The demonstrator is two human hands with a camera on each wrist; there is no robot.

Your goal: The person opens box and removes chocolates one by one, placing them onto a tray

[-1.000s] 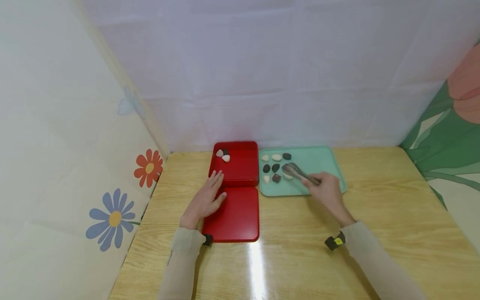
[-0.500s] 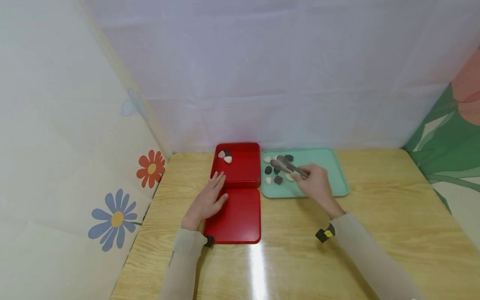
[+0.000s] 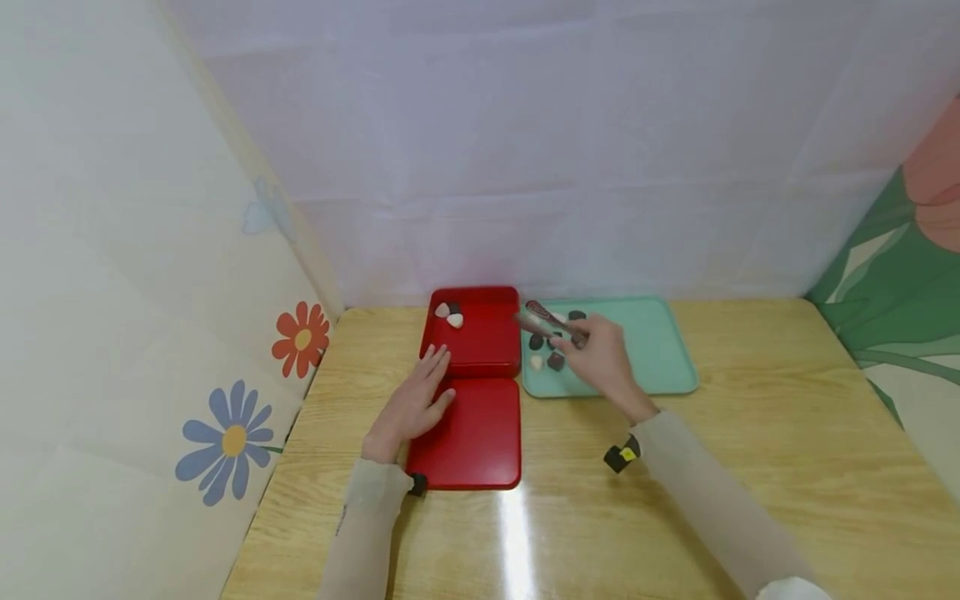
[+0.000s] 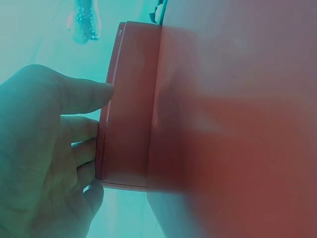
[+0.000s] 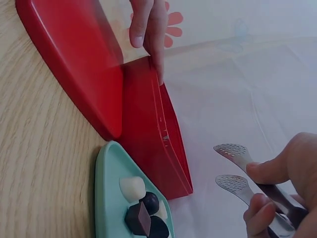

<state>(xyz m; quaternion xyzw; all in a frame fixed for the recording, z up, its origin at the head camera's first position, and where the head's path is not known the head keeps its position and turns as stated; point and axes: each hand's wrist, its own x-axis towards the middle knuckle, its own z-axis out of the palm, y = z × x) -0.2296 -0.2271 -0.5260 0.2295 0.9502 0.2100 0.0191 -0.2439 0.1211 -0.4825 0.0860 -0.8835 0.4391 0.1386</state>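
My right hand [image 3: 600, 354] holds metal tongs [image 3: 553, 317] with perforated tips over the left end of the mint-green tray [image 3: 652, 358]. The right wrist view shows the tong tips [image 5: 233, 148] apart, nothing between them. On the tray lie several small dark and white pieces, among them a dark cube [image 5: 138, 219] and a rounded white piece [image 5: 132, 189]. My left hand [image 3: 408, 408] rests its extended fingers at the front left rim of the red box [image 3: 487, 333], thumb near its front wall. Two pale pieces [image 3: 455, 320] and a dark one sit in the box's back left corner.
A flat red lid [image 3: 472, 442] lies directly in front of the box. Box and tray stand side by side on the wooden table [image 3: 585, 500]. A pale cloth wall [image 3: 480, 167] rises behind them, with flower-printed panels on both sides.
My right hand has carried the tongs leftward across the tray, from its middle to the edge beside the red box. The left hand has stayed at the box rim.
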